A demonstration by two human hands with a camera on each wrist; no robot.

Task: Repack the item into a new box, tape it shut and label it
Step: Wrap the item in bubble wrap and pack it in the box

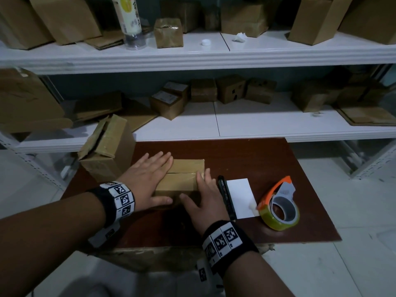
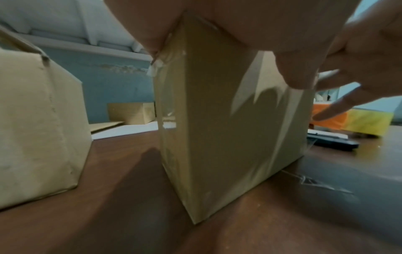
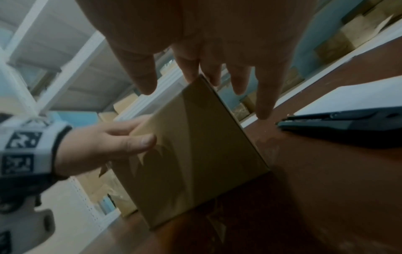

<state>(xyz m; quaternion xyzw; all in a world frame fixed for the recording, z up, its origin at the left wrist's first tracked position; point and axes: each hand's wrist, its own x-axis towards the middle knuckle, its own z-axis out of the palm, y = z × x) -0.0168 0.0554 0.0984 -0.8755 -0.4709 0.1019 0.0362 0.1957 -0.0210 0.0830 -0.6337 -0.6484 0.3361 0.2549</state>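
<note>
A small brown cardboard box (image 1: 182,177) with clear tape over its top seam sits mid-table on the brown board (image 1: 257,163). My left hand (image 1: 150,181) lies flat on its top left part, fingers straight, thumb along the near face (image 2: 217,120). My right hand (image 1: 203,198) rests against the box's right near corner with straight fingers spread over that edge (image 3: 195,146). Just right of it are a black marker (image 1: 226,198) and a white label (image 1: 242,198). An orange tape dispenser (image 1: 278,207) with a yellowish roll stands beyond them.
An older box (image 1: 107,151) with loose open flaps stands at the table's far left, close to the left hand. White shelves (image 1: 214,58) behind hold many cardboard boxes and a plastic bottle (image 1: 128,20). The floor around the table is pale tile.
</note>
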